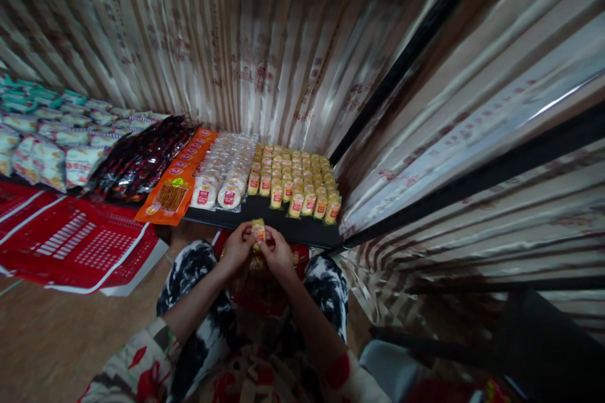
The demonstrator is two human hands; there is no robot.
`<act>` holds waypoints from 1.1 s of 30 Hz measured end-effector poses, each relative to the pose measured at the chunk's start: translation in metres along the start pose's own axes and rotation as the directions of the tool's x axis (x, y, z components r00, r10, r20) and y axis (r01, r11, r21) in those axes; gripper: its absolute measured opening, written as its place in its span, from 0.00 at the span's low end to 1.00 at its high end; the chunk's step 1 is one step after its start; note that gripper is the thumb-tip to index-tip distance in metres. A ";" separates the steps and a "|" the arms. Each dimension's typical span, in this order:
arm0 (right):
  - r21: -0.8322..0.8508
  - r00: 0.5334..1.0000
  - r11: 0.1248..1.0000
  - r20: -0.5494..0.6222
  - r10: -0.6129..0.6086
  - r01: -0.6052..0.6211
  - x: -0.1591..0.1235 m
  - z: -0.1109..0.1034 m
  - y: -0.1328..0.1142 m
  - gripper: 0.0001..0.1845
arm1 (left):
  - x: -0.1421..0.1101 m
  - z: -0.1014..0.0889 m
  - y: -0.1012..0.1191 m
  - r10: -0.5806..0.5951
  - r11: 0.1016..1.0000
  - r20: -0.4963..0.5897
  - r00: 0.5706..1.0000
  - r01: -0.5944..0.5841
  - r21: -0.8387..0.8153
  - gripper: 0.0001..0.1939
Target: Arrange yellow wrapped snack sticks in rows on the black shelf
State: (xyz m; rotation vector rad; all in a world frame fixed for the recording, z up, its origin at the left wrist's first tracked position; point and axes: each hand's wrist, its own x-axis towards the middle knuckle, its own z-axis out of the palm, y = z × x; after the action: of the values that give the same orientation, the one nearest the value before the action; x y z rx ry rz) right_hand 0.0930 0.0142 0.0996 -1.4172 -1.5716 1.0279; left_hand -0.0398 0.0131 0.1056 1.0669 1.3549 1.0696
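Both hands meet over my lap on one small yellow snack packet (258,229). My left hand (236,247) pinches its left side and my right hand (278,253) grips its right side, fingers curled. Just beyond them a black shelf (293,230) carries rows of matching yellow packets (293,181) with red labels. Under my hands, between my knees, sits a red bag or box (258,289) whose contents I cannot make out.
On the same shelf, going left, lie clear-wrapped pale cakes (227,171), orange packets (177,186), dark red packets (139,160) and white-green bags (51,138). Red printed cartons (75,242) lie flat on the wooden floor. Striped shiny panels wall the back and right.
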 end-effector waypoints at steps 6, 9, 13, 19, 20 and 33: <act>-0.275 0.993 0.958 -0.058 -0.104 0.084 0.009 -0.011 -0.020 0.21 | 0.025 0.003 0.013 0.116 0.984 -0.042 0.992 -0.109 0.140 0.16; -0.329 0.976 0.934 -0.114 -0.187 0.141 0.018 -0.014 -0.025 0.20 | 0.038 0.004 0.023 0.137 0.966 -0.094 0.986 -0.113 0.231 0.16; -0.341 0.945 0.924 -0.207 -0.252 0.172 0.029 -0.016 -0.024 0.20 | 0.049 0.011 0.042 0.181 0.933 -0.153 0.971 -0.121 0.338 0.17; -0.370 0.889 0.916 -0.351 -0.295 0.158 0.034 -0.026 -0.012 0.20 | 0.056 0.036 0.063 0.240 0.897 -0.068 0.968 -0.194 0.398 0.17; -0.406 0.881 0.902 -0.361 -0.308 0.149 0.035 -0.029 -0.009 0.21 | 0.059 0.041 0.063 0.243 0.887 -0.069 0.968 -0.193 0.420 0.16; -0.684 0.902 0.724 -0.251 -0.352 0.092 0.044 -0.059 0.027 0.29 | 0.068 0.073 0.058 0.283 0.785 -0.113 0.953 -0.162 0.598 0.18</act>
State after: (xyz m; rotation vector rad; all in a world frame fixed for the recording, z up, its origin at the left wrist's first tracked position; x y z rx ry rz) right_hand 0.1540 0.0635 0.0984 -1.6845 -1.8403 0.0016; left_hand 0.0321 0.0943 0.1458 1.6434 1.8209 0.9630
